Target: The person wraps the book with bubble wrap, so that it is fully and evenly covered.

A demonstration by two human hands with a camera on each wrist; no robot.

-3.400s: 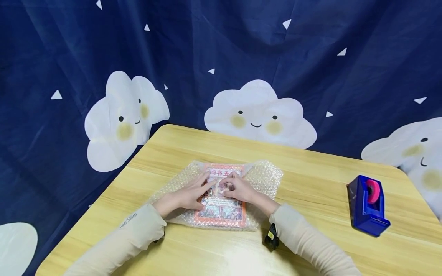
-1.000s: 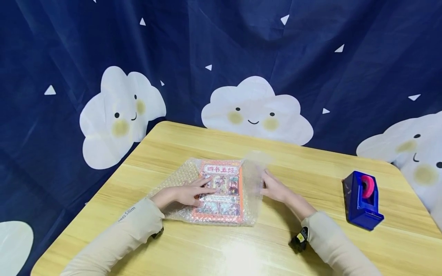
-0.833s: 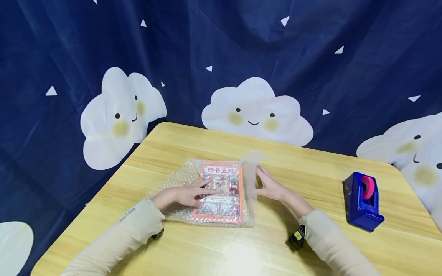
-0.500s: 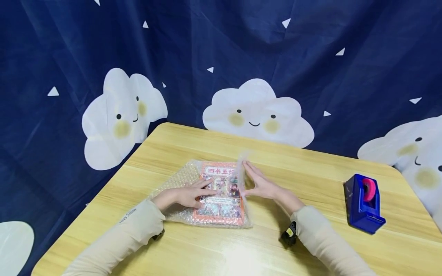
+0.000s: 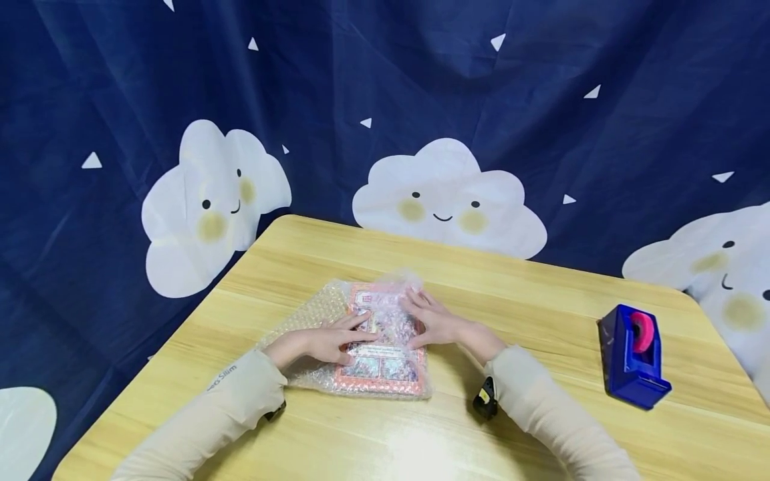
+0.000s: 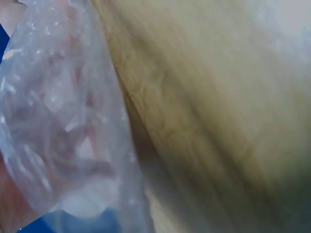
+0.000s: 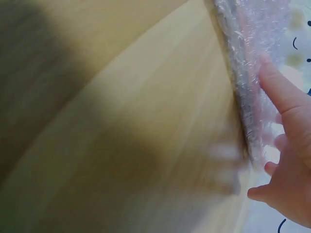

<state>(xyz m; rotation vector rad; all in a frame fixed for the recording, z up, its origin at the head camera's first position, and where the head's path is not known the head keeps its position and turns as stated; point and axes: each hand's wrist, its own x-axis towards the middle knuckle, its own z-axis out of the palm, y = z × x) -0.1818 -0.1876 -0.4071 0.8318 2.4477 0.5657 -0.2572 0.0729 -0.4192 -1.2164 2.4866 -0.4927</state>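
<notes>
A book (image 5: 381,386) with an orange-bordered picture cover lies in bubble wrap (image 5: 313,314) at the middle of the table. My left hand (image 5: 321,342) rests on its left part, fingers spread over the wrap. On the right side, my right hand (image 5: 442,326) presses the right flap of the wrap onto the cover with extended fingers. That flap hides part of the title. In the right wrist view, the thumb and fingers of the hand (image 7: 294,141) lie along the wrapped edge. The left wrist view has blurred bubble wrap (image 6: 63,107) at its left; fingers show only dimly.
A blue tape dispenser (image 5: 637,374) with a pink roll of tape (image 5: 644,333) stands on the right of the wooden table (image 5: 541,374). A dark blue curtain (image 5: 325,80) with smiling clouds hangs just behind the table's far edge.
My right hand has moved left, folding the right flap of bubble wrap from beside the book over its cover. Since one second ago my left hand has stayed in place.
</notes>
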